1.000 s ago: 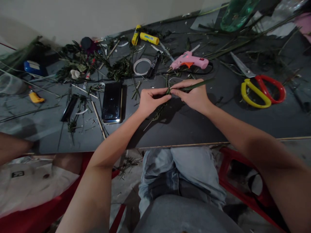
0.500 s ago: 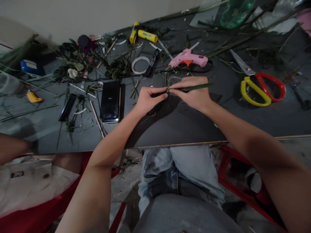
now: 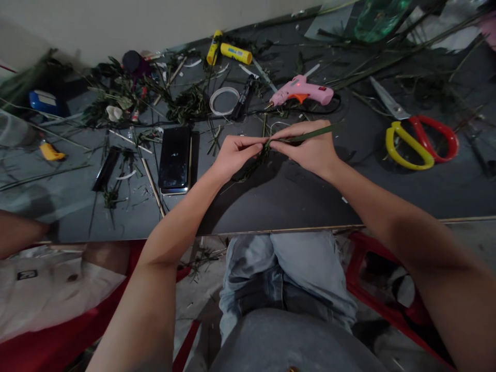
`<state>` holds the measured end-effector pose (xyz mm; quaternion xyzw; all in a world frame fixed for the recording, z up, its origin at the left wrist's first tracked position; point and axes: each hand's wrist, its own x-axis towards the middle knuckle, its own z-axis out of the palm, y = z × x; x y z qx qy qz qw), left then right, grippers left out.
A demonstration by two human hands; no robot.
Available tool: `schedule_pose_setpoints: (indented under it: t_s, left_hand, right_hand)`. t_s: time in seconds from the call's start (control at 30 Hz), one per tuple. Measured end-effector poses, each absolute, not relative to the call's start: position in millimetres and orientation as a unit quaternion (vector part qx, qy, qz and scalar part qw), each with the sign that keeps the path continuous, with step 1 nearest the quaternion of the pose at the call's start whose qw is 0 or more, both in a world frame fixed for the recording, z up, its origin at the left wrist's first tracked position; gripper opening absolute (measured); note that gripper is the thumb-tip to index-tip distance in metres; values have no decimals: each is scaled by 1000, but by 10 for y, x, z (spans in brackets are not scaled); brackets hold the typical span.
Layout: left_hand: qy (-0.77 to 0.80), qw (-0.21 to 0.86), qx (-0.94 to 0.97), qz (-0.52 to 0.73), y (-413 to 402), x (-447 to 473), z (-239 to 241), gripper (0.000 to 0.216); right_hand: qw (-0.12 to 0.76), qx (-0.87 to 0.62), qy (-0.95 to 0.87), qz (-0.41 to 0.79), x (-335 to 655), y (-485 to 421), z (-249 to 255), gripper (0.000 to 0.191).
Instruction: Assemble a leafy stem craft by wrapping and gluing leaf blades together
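Above the dark table my two hands meet, fingertips almost touching. My left hand (image 3: 236, 155) is closed in a pinch on a braided bunch of green leaf strips (image 3: 248, 170), which hangs partly hidden beneath the fingers. Between the thumb and fingers of my right hand (image 3: 308, 147) is a long green leaf strip (image 3: 313, 133), its free end sticking out to the right past the knuckles. Where the strip joins the bunch, the fingertips cover the detail. Just behind my hands lies a pink glue gun (image 3: 302, 93) with a small red light.
Large scissors (image 3: 411, 139) with red and yellow handles lie at right. A phone (image 3: 175, 157) rests at left, near a wire ring (image 3: 225, 101), a yellow tube (image 3: 236, 53) and scattered leaves. Another person's arm (image 3: 21, 232) shows at far left, beyond the table edge (image 3: 279, 230).
The leaf strip's free end has tilted upward in my right hand. My left fingers have shifted slightly, so more of the green bunch shows below them. The view has moved a little.
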<state>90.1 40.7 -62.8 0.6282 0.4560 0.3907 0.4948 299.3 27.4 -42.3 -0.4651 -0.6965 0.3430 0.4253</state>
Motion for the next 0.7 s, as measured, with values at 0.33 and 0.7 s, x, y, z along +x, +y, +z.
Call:
schedule_pose_setpoints:
  t_s: [0.33, 0.7]
  left_hand:
    - [461, 575, 551, 392, 407, 888, -611, 26]
    - [504, 552, 539, 389, 351, 958, -561, 21]
  right_hand:
    - [419, -434, -723, 335, 3005, 286, -429, 5]
    - [428, -430, -739, 292, 3008, 280, -525, 10]
